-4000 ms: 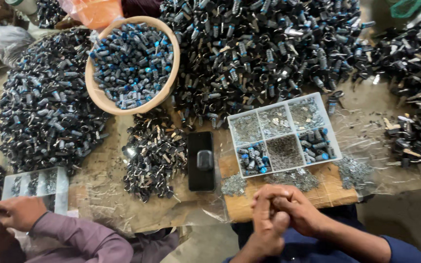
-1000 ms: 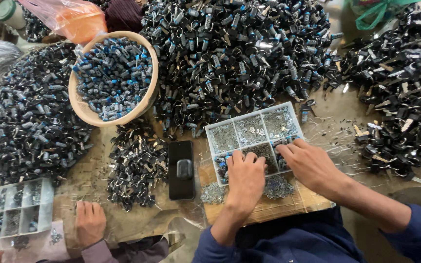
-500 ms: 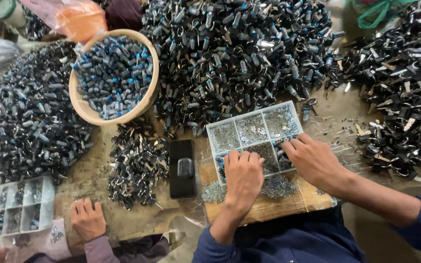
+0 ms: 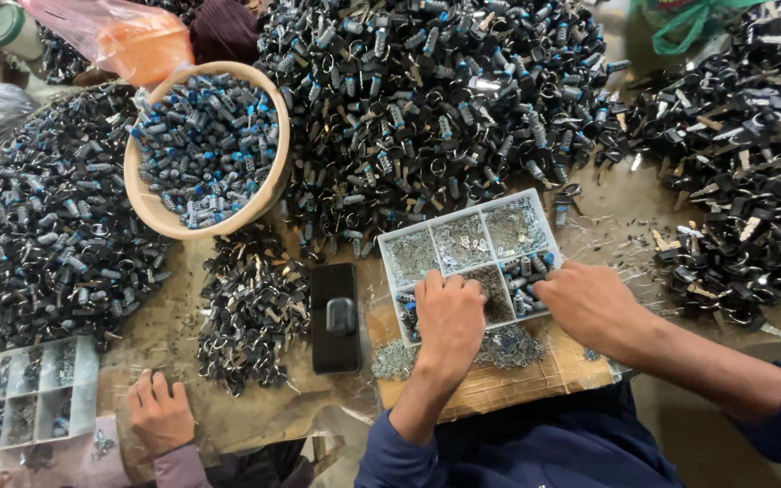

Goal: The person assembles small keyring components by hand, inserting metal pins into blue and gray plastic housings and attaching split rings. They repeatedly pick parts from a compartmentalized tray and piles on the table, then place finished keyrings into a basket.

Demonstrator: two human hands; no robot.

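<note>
Both my hands rest on the compartment tray [image 4: 463, 237] — left hand [image 4: 449, 316] flat, right hand [image 4: 589, 303] curled, grasp indeterminate.

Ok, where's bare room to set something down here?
Bare table shows right of the clear compartment tray, before the black key heap. A smaller patch lies below the woven basket, left of the black phone. Elsewhere heaps crowd.
</note>
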